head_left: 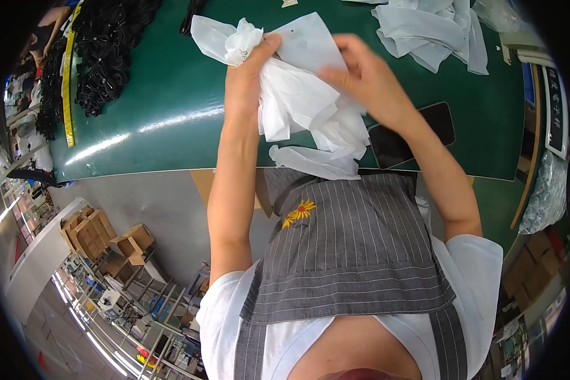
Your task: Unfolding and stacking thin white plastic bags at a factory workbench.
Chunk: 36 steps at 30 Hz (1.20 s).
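My left hand (250, 73) is closed around a bunch of thin white plastic bags (297, 95) above the green table. One bag is crumpled into a knot-like bundle at my thumb, and loose folds hang toward the table's near edge. Beside the bunch, my right hand (364, 79) has its thumb and fingers apart, slightly blurred, close to the edge of a flat translucent bag part. I see nothing gripped in it. A black smartphone (411, 136) lies on the table under my right forearm, partly covered by it.
More white bags (424, 31) are heaped at the back right of the green table (171, 82). Bundles of black cables (104, 57) lie at the left beside a yellow strip (68, 82). Cardboard boxes (95, 234) and metal racks stand behind at the lower left.
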Available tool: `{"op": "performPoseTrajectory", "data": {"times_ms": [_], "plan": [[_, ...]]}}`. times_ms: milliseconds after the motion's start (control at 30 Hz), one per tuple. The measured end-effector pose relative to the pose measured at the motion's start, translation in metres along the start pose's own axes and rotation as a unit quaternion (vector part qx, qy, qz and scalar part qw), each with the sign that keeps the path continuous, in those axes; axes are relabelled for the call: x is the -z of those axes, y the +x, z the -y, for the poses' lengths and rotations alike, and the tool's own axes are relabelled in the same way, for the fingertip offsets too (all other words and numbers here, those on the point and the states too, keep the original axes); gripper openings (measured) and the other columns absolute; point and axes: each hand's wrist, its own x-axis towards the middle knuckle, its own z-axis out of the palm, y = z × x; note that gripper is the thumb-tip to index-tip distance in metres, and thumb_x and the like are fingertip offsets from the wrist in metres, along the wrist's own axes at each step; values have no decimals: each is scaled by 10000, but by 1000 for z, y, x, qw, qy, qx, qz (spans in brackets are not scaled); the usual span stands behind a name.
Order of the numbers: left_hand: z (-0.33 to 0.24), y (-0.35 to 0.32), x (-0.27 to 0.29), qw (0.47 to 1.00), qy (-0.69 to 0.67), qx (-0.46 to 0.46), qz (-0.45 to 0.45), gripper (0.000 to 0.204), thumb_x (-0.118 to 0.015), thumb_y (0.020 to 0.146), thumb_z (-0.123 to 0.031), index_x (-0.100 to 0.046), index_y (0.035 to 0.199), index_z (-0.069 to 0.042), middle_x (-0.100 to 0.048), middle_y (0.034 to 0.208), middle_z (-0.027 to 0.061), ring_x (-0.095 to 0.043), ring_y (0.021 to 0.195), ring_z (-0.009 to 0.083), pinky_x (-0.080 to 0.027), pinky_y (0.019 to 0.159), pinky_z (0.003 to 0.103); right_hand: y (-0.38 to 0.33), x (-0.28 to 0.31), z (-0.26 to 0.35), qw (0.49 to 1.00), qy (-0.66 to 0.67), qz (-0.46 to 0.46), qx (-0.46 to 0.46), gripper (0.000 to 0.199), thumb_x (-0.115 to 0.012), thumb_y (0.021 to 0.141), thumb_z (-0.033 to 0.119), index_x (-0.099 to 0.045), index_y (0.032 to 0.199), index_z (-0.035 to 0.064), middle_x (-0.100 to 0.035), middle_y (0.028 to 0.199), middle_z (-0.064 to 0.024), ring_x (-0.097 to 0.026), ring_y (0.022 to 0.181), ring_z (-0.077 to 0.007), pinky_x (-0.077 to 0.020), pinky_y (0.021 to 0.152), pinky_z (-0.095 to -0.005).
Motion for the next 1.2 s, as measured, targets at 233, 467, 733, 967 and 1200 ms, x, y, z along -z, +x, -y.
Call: {"op": "performPoseTrajectory", "data": {"times_ms": [233,467,733,967,1200], "plan": [[5,5,18,996,81,25,6,238,-663,817,-199,-651,986,-32,-563,832,13,-535,718,107,-431,633,247,-46,18,21,964,-34,103,-244,283,-604,838,170,-524,1060,14,-581,689,-124,-586,600,-242,-449,601,-338],[-36,-18,78,997,-4,-53,-48,219,-596,876,-167,-634,1013,0,-538,756,6,-526,683,88,-431,588,222,-44,32,30,937,-286,136,-146,291,-662,801,148,-547,1049,48,-554,764,-112,-553,628,-230,-440,576,-298],[-33,-78,72,999,-40,-26,-7,198,-544,920,-184,-585,940,8,-398,586,-16,-420,543,95,-391,546,253,-66,-12,34,873,-422,180,167,170,-657,754,113,-567,893,72,-559,909,-85,-541,795,-234,-401,750,-336],[-15,-94,27,994,-69,76,26,258,-593,898,-235,-570,959,15,-353,553,-29,-381,497,82,-337,490,243,-38,-1,62,931,-286,-64,218,179,-632,708,-1,-547,847,71,-520,807,-49,-534,733,-236,-388,599,-344],[-14,-81,4,998,-57,20,-1,186,-670,837,-132,-500,825,-56,-416,608,-8,-427,536,100,-373,517,256,-44,-16,68,930,-261,-21,258,224,-696,716,101,-580,907,80,-521,851,-55,-533,795,-227,-388,625,-315]]}}
